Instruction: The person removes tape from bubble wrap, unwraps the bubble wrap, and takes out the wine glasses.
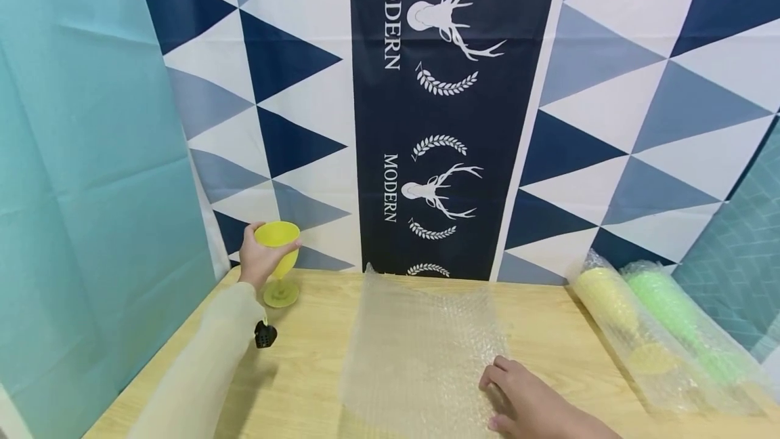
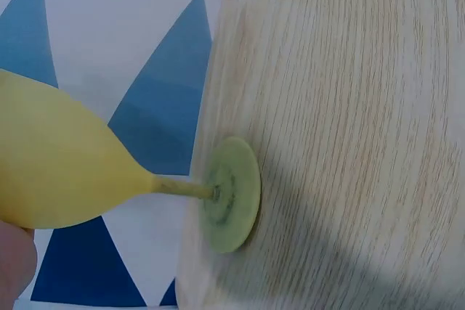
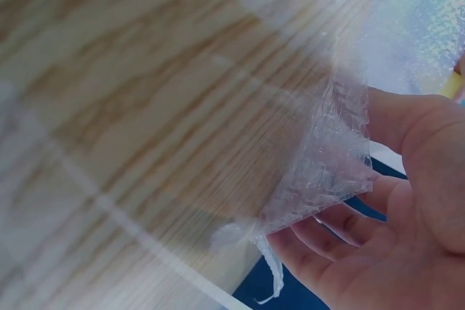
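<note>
My left hand (image 1: 261, 257) grips a yellow plastic goblet (image 1: 284, 264) by its bowl, thumb across the near side. The goblet is upright, its round foot (image 2: 231, 195) right at the tabletop near the back edge. In the left wrist view, the bowl (image 2: 58, 152) and thin stem show, with only part of the hand. A clear bubble wrap sheet (image 1: 420, 351) lies spread on the table. My right hand (image 1: 524, 395) touches its right edge with loosely bent fingers, thumb apart from them. In the right wrist view, the fingertips are partly hidden behind the crinkled wrap (image 3: 327, 157).
Two bubble-wrapped goblets, one yellow (image 1: 609, 303) and one green (image 1: 664, 303), lie on the right of the wooden table (image 1: 311, 371). A patterned curtain (image 1: 305, 120) hangs along the back edge and a teal cloth (image 1: 91, 154) at the left. A small black tag (image 1: 265, 335) dangles from the left wrist.
</note>
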A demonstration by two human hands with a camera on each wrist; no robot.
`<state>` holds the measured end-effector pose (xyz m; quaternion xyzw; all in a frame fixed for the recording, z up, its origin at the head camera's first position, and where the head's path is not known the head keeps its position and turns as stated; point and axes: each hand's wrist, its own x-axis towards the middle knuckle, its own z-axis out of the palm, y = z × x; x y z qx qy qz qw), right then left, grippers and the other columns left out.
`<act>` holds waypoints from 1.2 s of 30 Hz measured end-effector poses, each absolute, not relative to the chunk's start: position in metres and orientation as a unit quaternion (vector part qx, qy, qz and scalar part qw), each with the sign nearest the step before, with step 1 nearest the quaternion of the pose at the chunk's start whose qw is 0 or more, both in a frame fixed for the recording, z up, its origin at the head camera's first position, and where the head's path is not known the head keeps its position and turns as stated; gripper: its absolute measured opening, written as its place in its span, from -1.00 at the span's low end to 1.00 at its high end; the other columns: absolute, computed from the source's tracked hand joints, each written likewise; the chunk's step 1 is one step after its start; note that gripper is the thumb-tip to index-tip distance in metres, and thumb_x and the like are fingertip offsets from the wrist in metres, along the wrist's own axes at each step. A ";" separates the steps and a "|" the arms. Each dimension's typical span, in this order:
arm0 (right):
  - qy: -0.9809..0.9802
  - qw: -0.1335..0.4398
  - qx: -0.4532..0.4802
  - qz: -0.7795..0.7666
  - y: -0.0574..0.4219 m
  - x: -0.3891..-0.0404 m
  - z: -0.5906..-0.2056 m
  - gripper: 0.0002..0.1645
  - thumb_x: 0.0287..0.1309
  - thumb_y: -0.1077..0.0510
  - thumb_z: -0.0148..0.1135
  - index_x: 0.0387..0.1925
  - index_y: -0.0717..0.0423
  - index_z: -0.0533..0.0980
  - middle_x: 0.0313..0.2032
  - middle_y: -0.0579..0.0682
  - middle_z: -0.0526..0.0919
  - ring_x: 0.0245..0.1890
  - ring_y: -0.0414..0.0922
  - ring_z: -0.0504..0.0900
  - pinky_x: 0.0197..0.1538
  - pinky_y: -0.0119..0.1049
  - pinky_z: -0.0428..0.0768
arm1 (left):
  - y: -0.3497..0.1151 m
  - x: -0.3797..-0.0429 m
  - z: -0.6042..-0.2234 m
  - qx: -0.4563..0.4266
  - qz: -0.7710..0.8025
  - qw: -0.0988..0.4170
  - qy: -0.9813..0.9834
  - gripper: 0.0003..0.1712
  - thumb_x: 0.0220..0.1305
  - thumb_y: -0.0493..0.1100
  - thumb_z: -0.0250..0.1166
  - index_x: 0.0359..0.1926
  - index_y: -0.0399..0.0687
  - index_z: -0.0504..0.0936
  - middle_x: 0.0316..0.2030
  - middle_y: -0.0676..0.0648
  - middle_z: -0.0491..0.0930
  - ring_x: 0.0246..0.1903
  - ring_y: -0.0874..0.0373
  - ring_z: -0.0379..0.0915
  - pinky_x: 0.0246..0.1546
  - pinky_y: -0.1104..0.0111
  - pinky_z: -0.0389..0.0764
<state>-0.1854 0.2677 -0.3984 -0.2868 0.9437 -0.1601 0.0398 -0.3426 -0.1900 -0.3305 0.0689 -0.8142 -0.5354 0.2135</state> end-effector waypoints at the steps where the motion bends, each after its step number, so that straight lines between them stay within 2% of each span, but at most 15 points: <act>1: 0.945 0.037 -0.286 -0.155 0.267 -0.185 -0.398 -0.58 -0.06 -0.13 0.44 -0.18 -0.12 0.49 -0.24 -0.27 0.44 -0.27 -0.38 0.37 -0.20 -0.31 0.54 | -0.190 -0.344 -0.331 0.071 -0.538 0.213 -0.812 0.11 -0.03 0.06 0.50 0.42 -0.06 0.02 0.30 -0.26 0.26 0.21 -0.16 0.28 0.25 -0.01 0.45; 7: 0.944 0.017 -0.296 -0.144 0.265 -0.182 -0.398 -0.59 -0.04 -0.13 0.42 -0.17 -0.14 0.49 -0.21 -0.28 0.45 -0.21 -0.35 0.43 -0.15 -0.29 0.56 | -0.193 -0.348 -0.336 0.086 -0.548 0.199 -0.808 0.12 -0.02 0.10 0.48 0.44 -0.02 0.01 0.29 -0.25 0.28 0.21 -0.14 0.31 0.23 0.01 0.48; 11: 0.943 0.020 -0.297 -0.149 0.265 -0.183 -0.396 -0.58 -0.03 -0.15 0.41 -0.17 -0.13 0.49 -0.21 -0.27 0.44 -0.21 -0.34 0.43 -0.15 -0.28 0.56 | -0.194 -0.345 -0.337 0.085 -0.550 0.206 -0.805 0.20 -0.02 0.09 0.48 0.48 0.00 -0.08 0.34 -0.26 0.23 0.26 -0.16 0.28 0.28 -0.01 0.42; 17: 0.944 0.030 -0.292 -0.150 0.264 -0.183 -0.396 -0.59 -0.03 -0.13 0.42 -0.17 -0.14 0.49 -0.22 -0.27 0.45 -0.23 -0.36 0.41 -0.16 -0.29 0.56 | -0.193 -0.335 -0.339 0.085 -0.574 0.232 -0.780 0.32 -0.03 0.11 0.49 0.50 0.04 -0.27 0.50 -0.20 -0.07 0.46 -0.16 -0.02 0.45 -0.02 0.16; 19: 0.943 0.027 -0.297 -0.151 0.265 -0.183 -0.396 -0.60 -0.04 -0.11 0.43 -0.18 -0.13 0.49 -0.23 -0.27 0.45 -0.24 -0.36 0.41 -0.18 -0.30 0.55 | -0.191 -0.331 -0.338 0.086 -0.578 0.241 -0.775 0.32 -0.02 0.11 0.48 0.50 0.05 -0.27 0.51 -0.18 -0.12 0.49 -0.14 -0.12 0.47 -0.03 0.09; 24: 0.942 0.030 -0.297 -0.153 0.266 -0.182 -0.397 -0.61 -0.04 -0.09 0.44 -0.19 -0.12 0.50 -0.23 -0.26 0.46 -0.24 -0.37 0.42 -0.19 -0.30 0.56 | -0.183 -0.320 -0.333 0.091 -0.571 0.267 -0.770 0.24 0.02 0.09 0.46 0.49 -0.01 -0.19 0.51 -0.15 -0.13 0.51 -0.11 -0.18 0.49 -0.07 0.00; 29: 0.943 0.029 -0.299 -0.144 0.266 -0.183 -0.398 -0.59 -0.02 -0.13 0.42 -0.17 -0.12 0.49 -0.22 -0.26 0.45 -0.23 -0.34 0.44 -0.16 -0.28 0.57 | -0.171 -0.308 -0.328 0.091 -0.569 0.303 -0.759 0.16 0.03 0.03 0.46 0.46 -0.07 -0.09 0.48 -0.17 -0.05 0.48 -0.11 -0.12 0.49 -0.06 0.01; 36: 0.942 0.024 -0.303 -0.140 0.266 -0.182 -0.396 -0.59 -0.01 -0.14 0.41 -0.17 -0.11 0.48 -0.19 -0.25 0.46 -0.17 -0.28 0.49 -0.12 -0.24 0.58 | -0.146 -0.290 -0.321 0.022 -0.553 0.321 -0.768 0.07 -0.01 -0.07 0.50 0.40 -0.13 0.04 0.34 -0.25 0.15 0.26 -0.16 0.20 0.32 -0.03 0.32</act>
